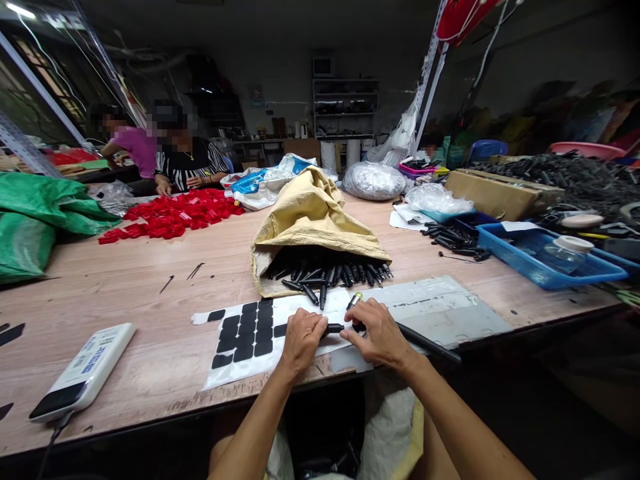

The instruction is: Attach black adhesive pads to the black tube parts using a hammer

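Note:
My left hand [303, 339] is closed over a slim black pen-shaped piece [334, 329], whose end sticks out toward the right. My right hand [379, 335] has its fingers curled around a dark tip. A long black rod [430, 343] runs out from behind that hand along the table edge; its grip is partly hidden. Just above the right fingers lies a small piece with a yellow-green end [355, 300]. A white sheet with black rounded-square stickers [247, 328] lies left of my left hand. Several black pen-shaped pieces [323, 293] spill from a yellow woven sack [315, 217] ahead.
A white power-bank-like device [85, 370] with a cable lies left. Red parts [180, 212] are heaped farther back, near two people [187, 160]. A grey board [445, 307], a blue tray [545, 260] and a cardboard box [500, 190] stand right. A green sack [30, 227] is far left.

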Motion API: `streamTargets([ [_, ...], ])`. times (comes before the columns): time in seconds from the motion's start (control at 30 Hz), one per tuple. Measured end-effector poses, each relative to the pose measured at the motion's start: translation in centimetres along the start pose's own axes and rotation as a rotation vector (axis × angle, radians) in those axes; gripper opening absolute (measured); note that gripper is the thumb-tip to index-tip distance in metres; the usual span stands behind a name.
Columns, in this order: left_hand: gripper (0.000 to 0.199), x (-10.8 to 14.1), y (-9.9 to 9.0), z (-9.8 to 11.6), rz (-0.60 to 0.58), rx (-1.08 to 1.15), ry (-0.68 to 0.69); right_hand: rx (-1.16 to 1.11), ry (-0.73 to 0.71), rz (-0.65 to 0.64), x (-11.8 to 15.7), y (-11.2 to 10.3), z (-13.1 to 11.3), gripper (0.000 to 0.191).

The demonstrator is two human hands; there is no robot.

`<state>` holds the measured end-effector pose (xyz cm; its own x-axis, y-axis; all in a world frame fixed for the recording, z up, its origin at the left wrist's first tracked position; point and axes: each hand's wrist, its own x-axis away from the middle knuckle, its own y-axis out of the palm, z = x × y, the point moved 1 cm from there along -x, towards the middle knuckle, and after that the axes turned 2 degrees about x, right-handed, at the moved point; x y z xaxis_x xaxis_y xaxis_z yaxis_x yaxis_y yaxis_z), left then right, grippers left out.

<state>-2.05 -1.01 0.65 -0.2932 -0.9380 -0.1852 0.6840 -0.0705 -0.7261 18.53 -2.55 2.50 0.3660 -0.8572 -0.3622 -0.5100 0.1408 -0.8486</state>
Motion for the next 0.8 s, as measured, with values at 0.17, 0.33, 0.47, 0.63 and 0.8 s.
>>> streamTargets([
  [0.17,0.048,0.0,0.2,0.1,0.000,-0.020,0.006,0.065,-0.083,-0.028,-0.2,0.7,-0.7,0.023],
  [0.33,0.048,0.0,0.2,0.0,-0.008,-0.027,0.023,0.181,-0.115,-0.058,-0.8,1.7,-1.4,0.016],
  [0.47,0.048,0.1,0.0,0.1,-0.017,-0.041,0.016,0.129,-0.089,-0.066,-0.8,0.7,-0.7,0.019],
  [0.63,0.042,0.0,0.0,0.3,0.007,-0.030,-0.008,0.286,0.099,0.071,-0.4,-0.1,1.4,0.026],
  [0.8,0.025,0.9,-0.5,1.8,0.026,0.004,0.030,0.450,0.204,0.146,-0.1,1.4,2.2,0.008],
])
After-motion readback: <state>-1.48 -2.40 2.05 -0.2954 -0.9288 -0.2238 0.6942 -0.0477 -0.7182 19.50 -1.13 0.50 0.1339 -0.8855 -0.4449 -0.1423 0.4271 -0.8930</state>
